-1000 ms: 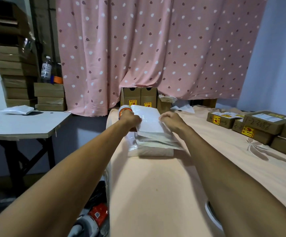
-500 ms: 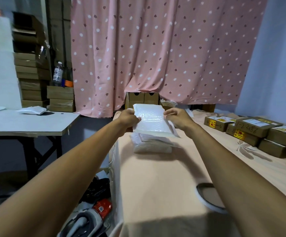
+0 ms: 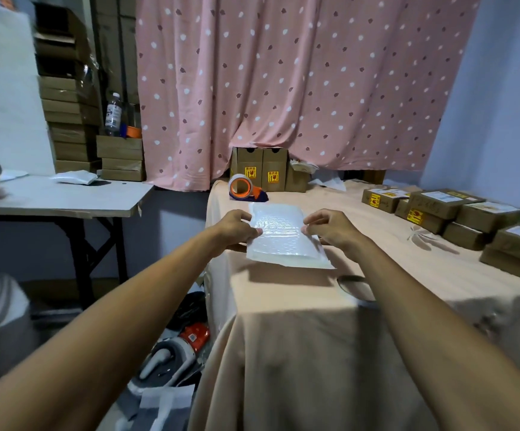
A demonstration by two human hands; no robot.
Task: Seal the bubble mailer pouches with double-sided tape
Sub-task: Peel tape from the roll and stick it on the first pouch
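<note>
Both hands grip one white bubble mailer (image 3: 278, 236) by its sides, near the left edge of the peach-clothed desk (image 3: 299, 306). The left hand (image 3: 236, 228) pinches the left side with the thumb on top, and the right hand (image 3: 330, 228) pinches the right side with its fingertips. The mailer throws a shadow on the cloth under its near edge. An orange tape dispenser (image 3: 242, 188) stands at the far left corner. Brown cardboard boxes (image 3: 445, 209) line the right edge.
</note>
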